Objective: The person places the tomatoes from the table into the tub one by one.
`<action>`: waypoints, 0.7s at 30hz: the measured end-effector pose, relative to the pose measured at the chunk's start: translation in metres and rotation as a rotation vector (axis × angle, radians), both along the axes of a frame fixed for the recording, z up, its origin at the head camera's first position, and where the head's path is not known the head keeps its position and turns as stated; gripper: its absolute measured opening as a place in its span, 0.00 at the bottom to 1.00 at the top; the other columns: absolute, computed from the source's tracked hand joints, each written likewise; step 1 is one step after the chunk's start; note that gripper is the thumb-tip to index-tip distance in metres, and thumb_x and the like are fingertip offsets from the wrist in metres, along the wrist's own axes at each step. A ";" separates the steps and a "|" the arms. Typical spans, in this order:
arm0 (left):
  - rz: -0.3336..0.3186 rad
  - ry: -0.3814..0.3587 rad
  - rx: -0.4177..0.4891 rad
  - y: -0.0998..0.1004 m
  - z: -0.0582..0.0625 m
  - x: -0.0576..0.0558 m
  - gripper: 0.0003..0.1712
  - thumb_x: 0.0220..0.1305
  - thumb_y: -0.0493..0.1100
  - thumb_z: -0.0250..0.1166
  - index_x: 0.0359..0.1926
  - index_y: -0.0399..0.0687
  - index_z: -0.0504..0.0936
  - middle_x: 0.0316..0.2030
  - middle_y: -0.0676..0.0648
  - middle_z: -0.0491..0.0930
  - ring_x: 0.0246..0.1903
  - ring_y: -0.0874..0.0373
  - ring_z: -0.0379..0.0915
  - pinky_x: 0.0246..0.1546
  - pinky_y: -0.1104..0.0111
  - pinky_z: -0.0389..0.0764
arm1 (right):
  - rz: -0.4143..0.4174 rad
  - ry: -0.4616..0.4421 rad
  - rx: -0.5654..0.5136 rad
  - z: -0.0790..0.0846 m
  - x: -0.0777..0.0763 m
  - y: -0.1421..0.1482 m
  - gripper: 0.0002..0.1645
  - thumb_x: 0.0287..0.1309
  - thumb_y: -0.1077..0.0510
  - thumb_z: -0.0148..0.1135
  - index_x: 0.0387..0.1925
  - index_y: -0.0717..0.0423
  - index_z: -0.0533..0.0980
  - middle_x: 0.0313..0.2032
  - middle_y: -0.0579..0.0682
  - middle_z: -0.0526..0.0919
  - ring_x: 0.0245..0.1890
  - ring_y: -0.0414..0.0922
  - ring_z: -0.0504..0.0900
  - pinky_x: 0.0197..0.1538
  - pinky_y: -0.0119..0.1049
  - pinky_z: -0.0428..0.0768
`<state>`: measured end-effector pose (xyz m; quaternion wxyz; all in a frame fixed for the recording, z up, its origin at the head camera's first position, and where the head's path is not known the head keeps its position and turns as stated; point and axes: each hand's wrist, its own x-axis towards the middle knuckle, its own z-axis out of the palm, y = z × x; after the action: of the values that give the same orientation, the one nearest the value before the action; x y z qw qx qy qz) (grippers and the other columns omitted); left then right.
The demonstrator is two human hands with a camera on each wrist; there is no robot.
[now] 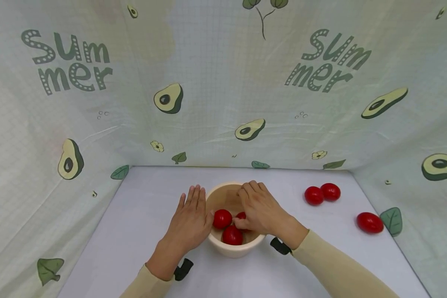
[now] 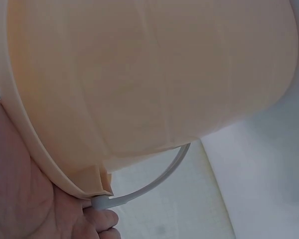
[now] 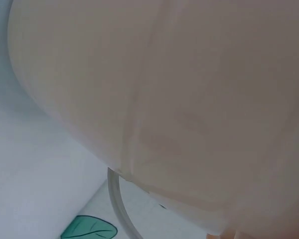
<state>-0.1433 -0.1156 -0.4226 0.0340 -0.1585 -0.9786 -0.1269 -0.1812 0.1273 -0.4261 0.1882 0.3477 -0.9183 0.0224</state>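
Observation:
A cream bucket stands on the white table, with several glossy red egg-shaped things inside, among them one at the left and one nearer the front. My left hand lies along the bucket's left side, fingers straight, thumb at the rim. The left wrist view shows its palm against the rim, close to the hinge of a grey handle. On the opposite side, my right hand grips the rim with bent fingers, its thumb inside and partly covering another red piece. The bucket wall fills most of the right wrist view.
Two red egg-shaped things lie together at the right rear of the table. A third one is near the right edge. Printed cloth rises as walls behind and at both sides.

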 end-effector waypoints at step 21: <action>-0.006 -0.004 0.016 0.000 -0.003 -0.001 0.41 0.80 0.54 0.52 0.80 0.29 0.57 0.81 0.31 0.54 0.82 0.36 0.46 0.81 0.43 0.52 | -0.095 0.158 -0.116 0.009 -0.012 0.050 0.42 0.57 0.36 0.70 0.58 0.65 0.76 0.52 0.61 0.80 0.53 0.59 0.76 0.54 0.56 0.75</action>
<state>-0.1444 -0.1155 -0.4255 0.0331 -0.1608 -0.9771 -0.1353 -0.1931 0.1777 -0.4169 0.2805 0.2930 -0.9132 0.0389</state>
